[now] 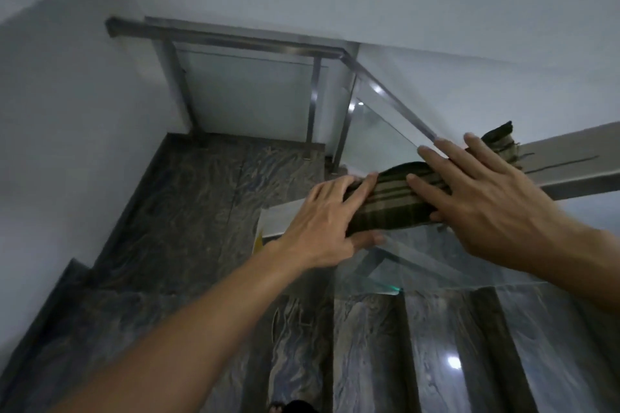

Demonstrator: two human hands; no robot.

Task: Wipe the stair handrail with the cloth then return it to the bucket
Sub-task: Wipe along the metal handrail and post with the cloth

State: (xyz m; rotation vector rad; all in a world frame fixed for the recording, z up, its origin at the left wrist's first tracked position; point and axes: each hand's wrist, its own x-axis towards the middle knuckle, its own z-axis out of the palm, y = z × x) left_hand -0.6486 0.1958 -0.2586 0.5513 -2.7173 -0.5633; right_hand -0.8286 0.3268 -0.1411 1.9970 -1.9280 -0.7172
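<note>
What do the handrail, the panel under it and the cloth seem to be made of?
Handrail: probably brushed steel, grey with a dull sheen.
Panel: glass, see-through, with light glints.
Cloth: woven fabric, dark green with pale stripes and loose threads at one end; both hands press on it.

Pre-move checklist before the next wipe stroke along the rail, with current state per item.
1. Cloth on the handrail: ok, it lies draped over the top.
2. Left hand on cloth: ok, fingers over its near end, thumb under.
3. Right hand on cloth: ok, pressed flat on top.
4. Rail ahead free of objects: ok toward the corner post.
5. Cloth tail secured: not ok, a frayed end sticks up behind the right hand.
6. Bucket within reach: cannot tell, none in view.
</note>
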